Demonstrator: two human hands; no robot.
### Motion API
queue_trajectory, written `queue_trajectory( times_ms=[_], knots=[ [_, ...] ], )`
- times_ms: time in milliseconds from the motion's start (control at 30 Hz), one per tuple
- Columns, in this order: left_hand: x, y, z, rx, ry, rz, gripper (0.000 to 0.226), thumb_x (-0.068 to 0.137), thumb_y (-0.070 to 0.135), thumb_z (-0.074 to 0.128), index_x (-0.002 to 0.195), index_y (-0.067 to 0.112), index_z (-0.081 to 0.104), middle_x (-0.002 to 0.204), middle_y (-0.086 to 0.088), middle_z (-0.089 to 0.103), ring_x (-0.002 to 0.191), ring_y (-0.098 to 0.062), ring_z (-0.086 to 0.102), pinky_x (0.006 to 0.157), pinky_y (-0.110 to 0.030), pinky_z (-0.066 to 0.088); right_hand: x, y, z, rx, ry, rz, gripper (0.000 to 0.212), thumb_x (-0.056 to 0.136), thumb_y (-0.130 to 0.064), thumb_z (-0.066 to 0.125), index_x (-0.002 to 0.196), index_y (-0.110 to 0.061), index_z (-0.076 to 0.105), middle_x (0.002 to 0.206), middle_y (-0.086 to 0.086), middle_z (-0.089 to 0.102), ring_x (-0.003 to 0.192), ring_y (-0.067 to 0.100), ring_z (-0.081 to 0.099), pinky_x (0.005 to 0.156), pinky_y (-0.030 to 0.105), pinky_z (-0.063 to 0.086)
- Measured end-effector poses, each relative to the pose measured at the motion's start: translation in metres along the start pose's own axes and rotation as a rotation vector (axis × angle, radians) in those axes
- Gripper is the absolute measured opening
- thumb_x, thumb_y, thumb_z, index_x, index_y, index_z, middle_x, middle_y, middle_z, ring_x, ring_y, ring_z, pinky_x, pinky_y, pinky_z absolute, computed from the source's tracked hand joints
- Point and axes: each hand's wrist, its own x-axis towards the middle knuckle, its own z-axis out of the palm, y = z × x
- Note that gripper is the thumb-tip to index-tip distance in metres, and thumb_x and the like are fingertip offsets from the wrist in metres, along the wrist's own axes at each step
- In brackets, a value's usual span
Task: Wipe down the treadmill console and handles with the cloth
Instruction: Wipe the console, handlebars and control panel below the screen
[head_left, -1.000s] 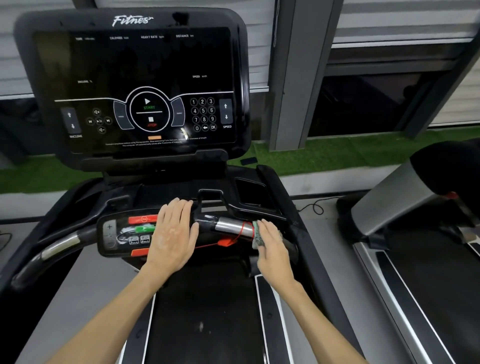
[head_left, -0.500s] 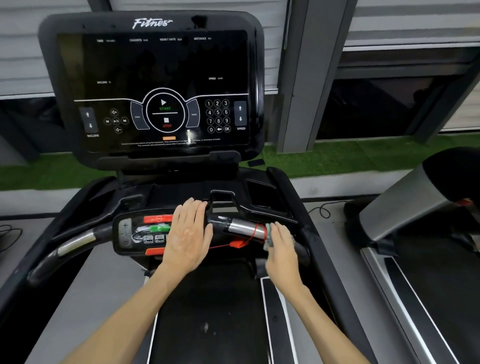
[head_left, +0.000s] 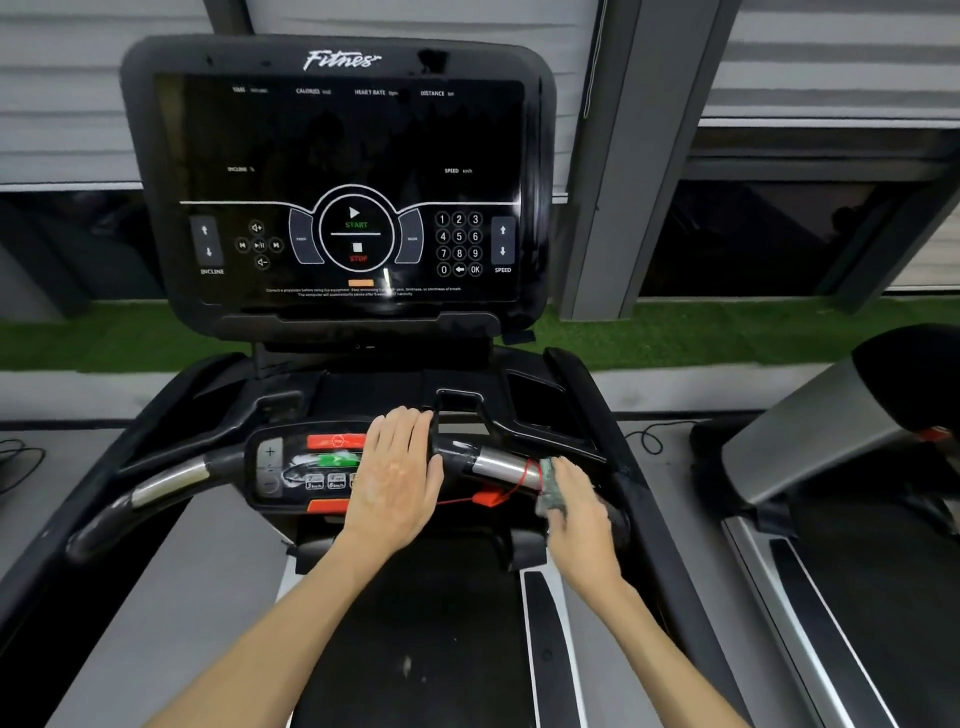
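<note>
Gripping crumpled grey-green cloth (head_left: 547, 487) in right hand (head_left: 577, 514), cloth bunched at thumb side and pressed onto silver-and-black treadmill handlebar (head_left: 500, 466); resting left hand (head_left: 395, 480) flat, uncurled, on black oval button panel (head_left: 291, 470) beside that bar

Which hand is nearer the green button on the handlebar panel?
Left. The left hand lies flat right beside the green button; the right hand holds the cloth farther right on the handle.

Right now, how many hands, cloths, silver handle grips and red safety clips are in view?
hands: 2, left hand and right hand
cloth: 1
silver handle grips: 2
red safety clip: 1
total: 6
</note>
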Motion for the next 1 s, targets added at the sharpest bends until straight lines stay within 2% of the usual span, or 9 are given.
queue_trajectory(
  times_ms=[167,267,333,433,533,633,733,900,1000],
  knots=[
    [0.0,-0.002,-0.001,0.017,-0.002,0.008,0.049,0.093,0.027,0.053,0.134,0.001,0.048,0.13,-0.014,0.053,0.127,-0.03,0.047,0.115,-0.046,0.032,-0.002,0.012,-0.01,0.069,-0.063,-0.039,0.074,0.083,0.016,0.049,0.147,-0.019,0.036,0.151,-0.007,0.034,0.134,0.016,0.042,0.113,0.035,0.034],
    [0.0,-0.002,-0.003,0.043,-0.007,0.006,0.049,0.093,0.03,0.053,0.134,0.003,0.049,0.129,-0.012,0.053,0.126,-0.029,0.047,0.114,-0.046,0.033,-0.007,0.029,-0.022,-0.023,-0.033,0.061,0.073,0.085,0.016,0.048,0.145,-0.024,0.038,0.153,-0.003,0.029,0.142,0.013,0.027,0.113,0.022,0.023],
    [0.0,-0.001,-0.004,0.049,-0.005,0.0,0.05,0.092,0.03,0.053,0.134,0.002,0.049,0.129,-0.013,0.054,0.125,-0.03,0.048,0.113,-0.046,0.034,-0.005,0.021,-0.021,-0.064,-0.017,0.08,0.072,0.085,0.015,0.049,0.144,-0.024,0.04,0.151,0.003,0.035,0.139,0.011,0.03,0.108,0.016,0.021],
    [0.0,0.002,-0.004,0.049,0.0,0.003,0.051,0.091,0.029,0.055,0.133,0.001,0.05,0.129,-0.015,0.055,0.125,-0.031,0.049,0.113,-0.047,0.035,0.008,-0.016,-0.002,-0.067,-0.038,-0.088,0.067,0.083,0.016,0.048,0.143,-0.014,0.042,0.146,0.005,0.038,0.137,0.019,0.035,0.112,0.023,0.026],
    [-0.001,-0.001,-0.005,0.048,-0.002,0.014,0.052,0.091,0.03,0.056,0.135,0.002,0.05,0.131,-0.014,0.055,0.127,-0.03,0.049,0.114,-0.047,0.035,0.019,-0.045,0.015,-0.12,-0.096,-0.236,0.06,0.087,0.008,0.049,0.144,-0.01,0.04,0.151,0.008,0.033,0.143,0.019,0.026,0.118,0.03,0.02],
    [-0.001,-0.008,-0.006,0.056,-0.019,0.056,0.056,0.094,0.036,0.049,0.138,0.002,0.048,0.134,-0.013,0.054,0.129,-0.028,0.048,0.114,-0.045,0.035,0.02,-0.034,0.005,-0.14,-0.142,-0.211,0.064,0.087,0.007,0.047,0.145,-0.017,0.039,0.153,0.002,0.032,0.143,0.012,0.026,0.117,0.023,0.019],
    [-0.001,-0.014,-0.007,0.061,-0.043,0.084,0.064,0.094,0.045,0.038,0.141,0.002,0.044,0.136,-0.013,0.052,0.13,-0.028,0.047,0.114,-0.044,0.035,0.016,-0.018,-0.012,-0.187,-0.143,-0.104,0.066,0.086,0.008,0.047,0.145,-0.019,0.039,0.153,0.004,0.032,0.141,0.016,0.03,0.115,0.031,0.029],
    [0.001,-0.022,-0.009,0.067,-0.107,0.142,0.09,0.081,0.061,0.056,0.146,0.002,0.037,0.142,-0.014,0.048,0.135,-0.028,0.044,0.115,-0.043,0.034,0.027,-0.06,0.017,-0.314,-0.129,-0.27,0.065,0.088,0.002,0.052,0.148,-0.009,0.031,0.154,0.011,0.029,0.145,0.022,0.02,0.119,0.029,0.012],
    [0.001,-0.029,-0.009,0.066,-0.134,0.187,0.103,0.073,0.065,0.065,0.149,0.003,0.033,0.146,-0.013,0.046,0.138,-0.027,0.041,0.116,-0.042,0.032,0.029,-0.083,0.037,-0.313,-0.169,-0.369,0.064,0.09,0.0,0.053,0.149,-0.008,0.029,0.155,0.01,0.028,0.146,0.022,0.018,0.12,0.032,0.012]
  ],
)
